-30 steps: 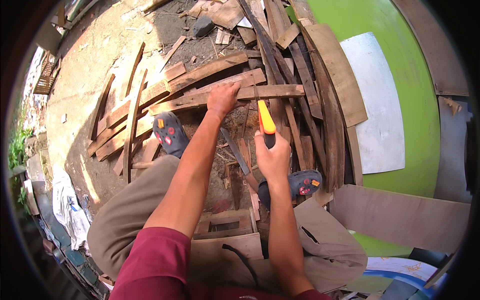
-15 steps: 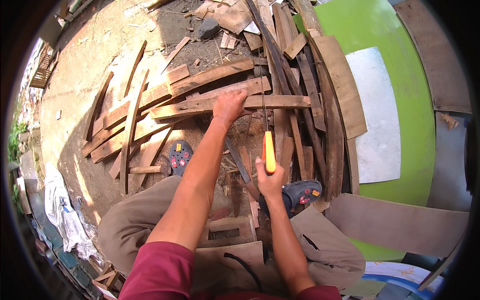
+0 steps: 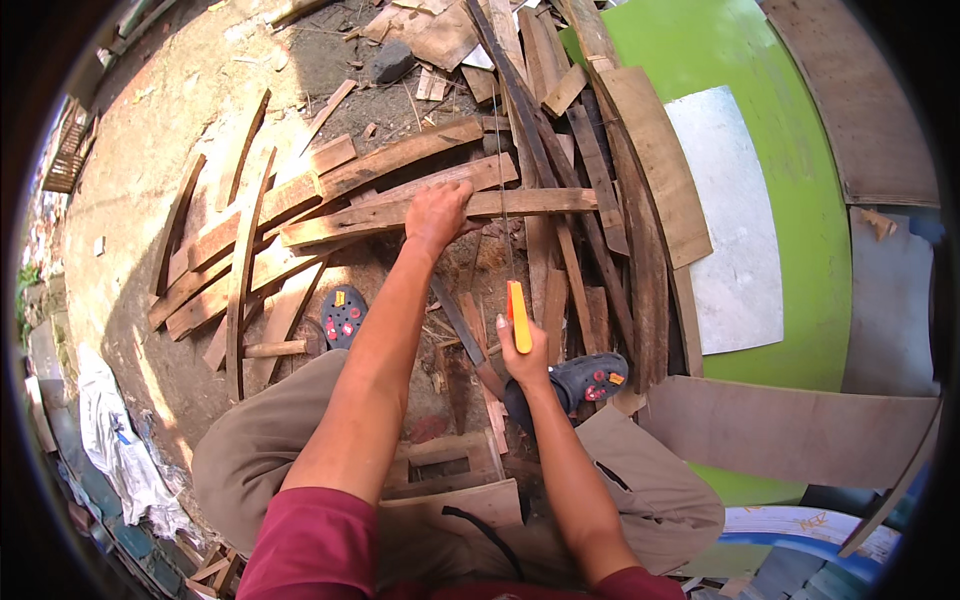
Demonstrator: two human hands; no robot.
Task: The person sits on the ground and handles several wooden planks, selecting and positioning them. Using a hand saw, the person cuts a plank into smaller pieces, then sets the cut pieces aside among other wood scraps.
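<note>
My left hand [image 3: 438,215] is closed over a wooden plank [image 3: 540,203] that lies crosswise on a heap of other planks. In my right hand [image 3: 527,358] is the yellow and orange handle of a handsaw [image 3: 519,318]. The saw's thin blade, seen nearly edge-on, points away from me and crosses the plank to the right of my left hand. How deep it sits in the wood I cannot tell. Below the plank, a long dark flat blade [image 3: 462,325] with a brown handle lies between my feet.
Several loose planks [image 3: 250,240] spread to the left, near a hammer [image 3: 280,348] with a wooden handle. More boards are stacked at right beside a green sheet [image 3: 800,200] and a white panel [image 3: 730,220]. A dark stone [image 3: 392,62] lies at the back. My clogs [image 3: 343,317] flank the work.
My right hand has drawn the saw back toward me, so its handle is farther from the plank. My left hand keeps its grip. The whole view has shifted slightly.
</note>
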